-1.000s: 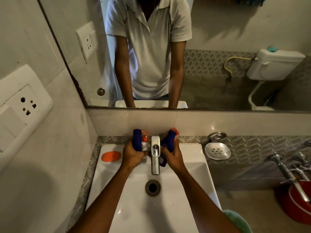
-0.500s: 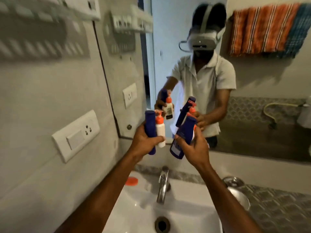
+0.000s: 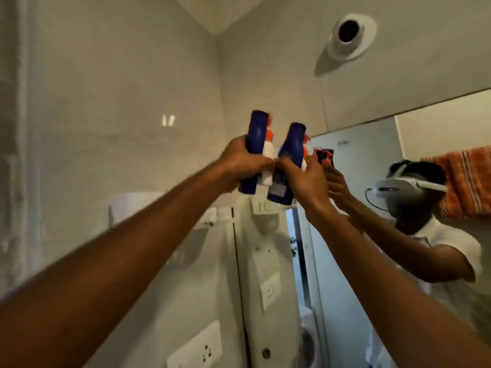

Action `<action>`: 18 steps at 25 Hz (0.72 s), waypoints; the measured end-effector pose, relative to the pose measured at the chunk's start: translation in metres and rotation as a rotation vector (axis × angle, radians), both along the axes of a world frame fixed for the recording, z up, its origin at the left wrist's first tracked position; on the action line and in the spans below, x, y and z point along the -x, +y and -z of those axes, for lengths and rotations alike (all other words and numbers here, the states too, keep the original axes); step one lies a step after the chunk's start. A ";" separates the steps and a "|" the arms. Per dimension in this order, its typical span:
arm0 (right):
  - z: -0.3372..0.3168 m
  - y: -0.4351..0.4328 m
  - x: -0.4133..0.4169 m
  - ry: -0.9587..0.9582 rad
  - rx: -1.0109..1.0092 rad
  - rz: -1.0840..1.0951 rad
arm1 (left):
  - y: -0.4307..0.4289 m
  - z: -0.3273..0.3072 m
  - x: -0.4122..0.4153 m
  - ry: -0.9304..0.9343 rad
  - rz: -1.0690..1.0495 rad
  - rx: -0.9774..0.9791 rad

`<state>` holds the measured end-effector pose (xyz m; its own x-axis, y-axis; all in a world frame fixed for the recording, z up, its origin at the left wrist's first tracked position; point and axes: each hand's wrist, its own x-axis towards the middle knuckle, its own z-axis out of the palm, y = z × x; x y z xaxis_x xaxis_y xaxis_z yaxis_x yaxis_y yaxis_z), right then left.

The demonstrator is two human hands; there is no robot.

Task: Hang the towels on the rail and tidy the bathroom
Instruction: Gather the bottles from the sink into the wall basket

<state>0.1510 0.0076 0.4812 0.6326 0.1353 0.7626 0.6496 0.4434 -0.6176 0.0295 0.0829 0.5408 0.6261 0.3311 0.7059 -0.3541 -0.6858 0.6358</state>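
Centre frame, held high: left hand [image 3: 239, 164] is clamped round a blue bottle [image 3: 255, 139] and a white orange-capped bottle [image 3: 268, 151]. Right hand [image 3: 305, 179] grips a second blue bottle [image 3: 288, 155], probably with another orange-capped one behind it (blurred). Long axes near vertical, upper ends leaning slightly right. Hands just beside each other. Orange striped towel [image 3: 465, 179] shows in the mirror [image 3: 358, 168] at the right edge.

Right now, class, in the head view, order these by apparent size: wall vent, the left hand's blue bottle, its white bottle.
Tied first: blue bottle and wall vent look alike; bottle nearer, so unranked.
Smallest: white bottle, partly hidden by the left hand.
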 end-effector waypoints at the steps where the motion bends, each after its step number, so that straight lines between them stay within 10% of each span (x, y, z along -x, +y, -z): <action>1: -0.022 0.013 0.005 -0.012 0.003 -0.034 | 0.005 -0.019 0.010 0.017 -0.028 0.009; 12: -0.045 0.149 0.013 -0.036 0.531 -0.219 | 0.115 -0.023 0.044 0.325 -0.303 0.260; 18: -0.039 0.165 0.009 -0.134 0.735 -0.043 | 0.129 -0.018 0.031 0.343 -0.367 0.065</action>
